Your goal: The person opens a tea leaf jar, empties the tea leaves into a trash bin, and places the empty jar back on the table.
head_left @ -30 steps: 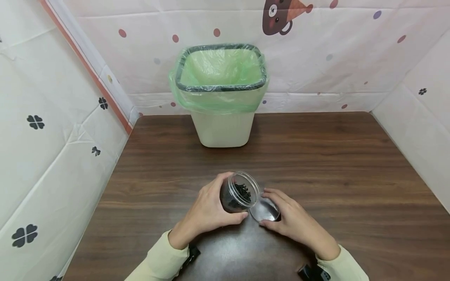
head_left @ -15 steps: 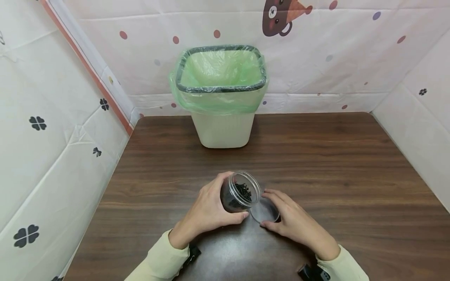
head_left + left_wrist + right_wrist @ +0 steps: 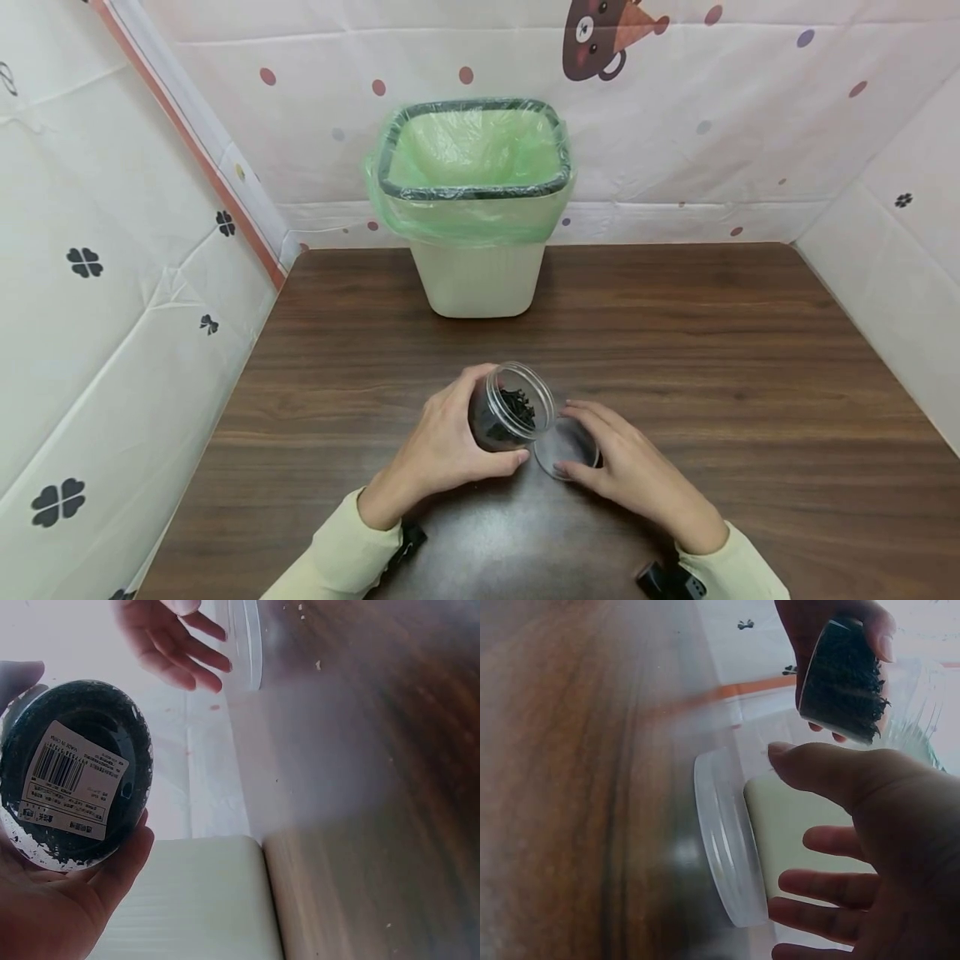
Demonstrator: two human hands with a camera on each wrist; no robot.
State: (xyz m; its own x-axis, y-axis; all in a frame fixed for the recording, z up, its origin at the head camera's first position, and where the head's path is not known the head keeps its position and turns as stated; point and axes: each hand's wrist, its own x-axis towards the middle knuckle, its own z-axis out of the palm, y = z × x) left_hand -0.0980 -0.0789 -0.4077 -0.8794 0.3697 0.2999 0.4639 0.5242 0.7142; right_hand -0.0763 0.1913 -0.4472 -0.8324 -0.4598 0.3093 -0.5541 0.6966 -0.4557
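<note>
My left hand (image 3: 446, 437) grips a clear jar (image 3: 483, 421) by its side, tilted with its mouth to the right. Dark dried leaves (image 3: 517, 407), like loose tea, fill the lower part. A barcode label (image 3: 71, 780) on the jar's base faces the left wrist camera. Just right of the jar, a clear round lid (image 3: 567, 446) lies on the table. Over the lid's right edge is my right hand (image 3: 626, 467), thumb and fingers spread. The right wrist view has these fingers (image 3: 825, 885) apart from the lid, holding nothing.
Behind the hands, a pale bin (image 3: 480, 279) with a green plastic liner (image 3: 468, 223) stands at the back of the brown wooden table (image 3: 712, 358). Patterned white sheeting (image 3: 712, 150) hangs behind and along both sides. Small crumbs (image 3: 318, 665) dot the tabletop.
The right thumb and fingers have let go of the lid and drawn slightly off it; the lid now lies flat on the table. The left hand with the jar has barely moved.
</note>
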